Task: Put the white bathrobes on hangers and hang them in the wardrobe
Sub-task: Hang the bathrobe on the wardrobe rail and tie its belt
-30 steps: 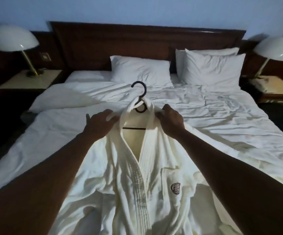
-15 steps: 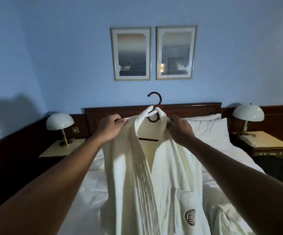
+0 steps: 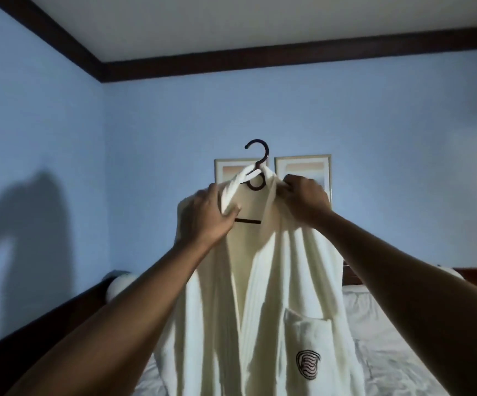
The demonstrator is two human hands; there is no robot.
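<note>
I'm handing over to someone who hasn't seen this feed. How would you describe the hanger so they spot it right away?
Start at the white bathrobe held up mid-frame against the blue wall. At its collar, between the left hand and right hand, sits the hanger. It is the only dark thing there: a curved hook above the collar and a thin bar across the neck opening.

White bathrobe [image 3: 263, 295], dark wavy emblem [image 3: 307, 364]; dark hanger [image 3: 255, 167]; blue wall [image 3: 145, 172]
</note>
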